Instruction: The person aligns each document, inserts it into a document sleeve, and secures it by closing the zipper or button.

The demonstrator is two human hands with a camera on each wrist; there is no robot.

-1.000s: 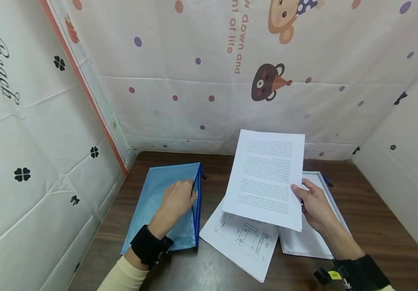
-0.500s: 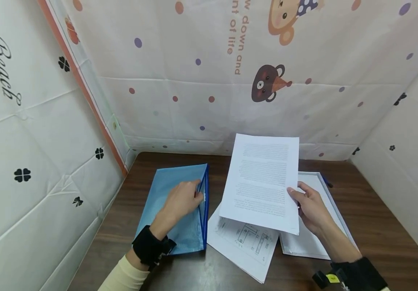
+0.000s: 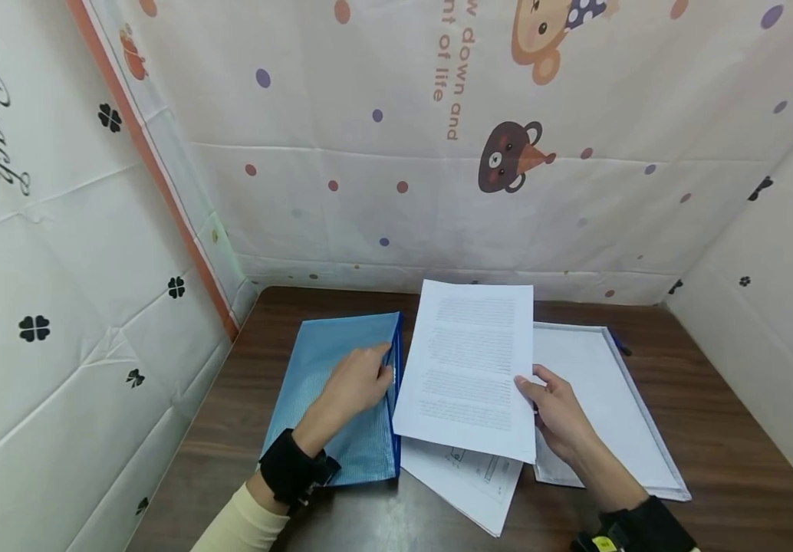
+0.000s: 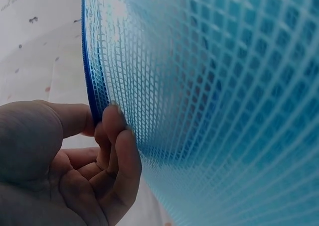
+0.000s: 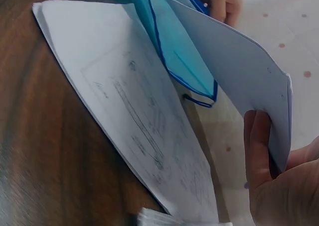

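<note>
A blue mesh zip pouch (image 3: 343, 395) lies on the brown table (image 3: 714, 429) at the left. My left hand (image 3: 358, 383) pinches its dark blue zip edge (image 4: 92, 94) between thumb and fingers and lifts that edge. My right hand (image 3: 551, 410) grips a printed sheet of text (image 3: 471, 368) by its right side and holds it tilted above the table, close to the pouch's open edge. In the right wrist view the sheet (image 5: 239, 71) hangs over the drawing paper, with the pouch (image 5: 169, 42) just behind it.
A sheet with a line drawing (image 3: 468, 479) lies under the held page. A white mesh pouch (image 3: 610, 406) lies at the right. Patterned cloth walls (image 3: 396, 153) close in the table at the back and on both sides.
My right hand has carried the text sheet left and down towards the blue pouch. My left hand has shifted the pouch a little right and holds its zip edge.
</note>
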